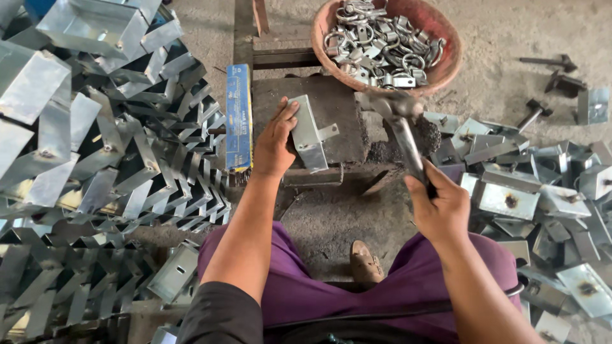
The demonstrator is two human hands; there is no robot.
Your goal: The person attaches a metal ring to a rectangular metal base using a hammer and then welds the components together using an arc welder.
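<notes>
My left hand [274, 143] presses on a bent grey metal bracket [309, 134] that lies on a dark steel block [347, 124]. My right hand [440, 207] grips the handle of a hammer [398, 121]; its head is blurred and hangs over the block's right edge, just right of the bracket. My legs in purple trousers sit below, with one foot in a shoe [366, 261] between them.
A large heap of bent metal brackets [95, 140] fills the left. More brackets with weld marks [542, 197] lie at the right. A brown basin [446, 25] of metal clamps stands beyond the block. A blue box [238, 118] lies left of my left hand.
</notes>
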